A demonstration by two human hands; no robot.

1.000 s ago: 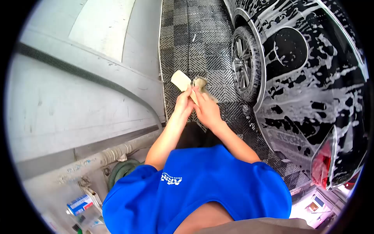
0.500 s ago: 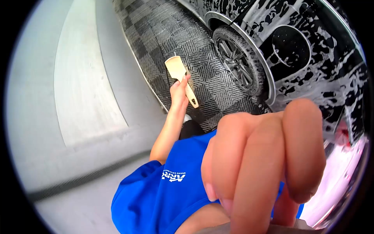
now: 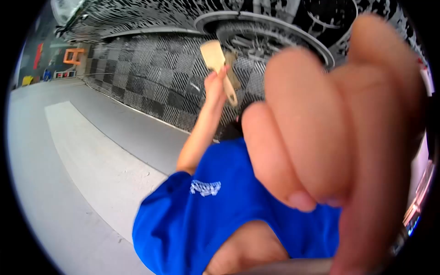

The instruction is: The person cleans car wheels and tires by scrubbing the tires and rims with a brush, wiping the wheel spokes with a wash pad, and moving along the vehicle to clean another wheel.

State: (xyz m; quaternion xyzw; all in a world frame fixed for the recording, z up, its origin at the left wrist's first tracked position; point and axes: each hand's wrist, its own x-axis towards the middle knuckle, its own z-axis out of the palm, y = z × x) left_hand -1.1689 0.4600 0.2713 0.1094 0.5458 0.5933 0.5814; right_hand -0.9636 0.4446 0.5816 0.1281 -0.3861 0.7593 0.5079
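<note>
My left hand (image 3: 216, 85) is closed around a cream-coloured brush (image 3: 213, 56) with a flat head and a handle that has a hole at its end. Brownish bristles show on the brush's far side. Very near the camera, my right hand (image 3: 321, 119) has its fingers curled in, and whatever it may hold is hidden. Beyond both hands, a black car (image 3: 156, 18) carries streaks of white foam, and its wheel (image 3: 247, 43) shows behind the brush.
Black and grey patterned tiles (image 3: 137, 68) cover the floor beside the car. A pale grey wall (image 3: 105, 169) runs along the left. An orange stand (image 3: 73, 56) and other small objects are at the far left.
My right hand has left the brush and come up close to the camera, its fingers curled. My left hand keeps the brush. The view has turned, bringing in the far left area.
</note>
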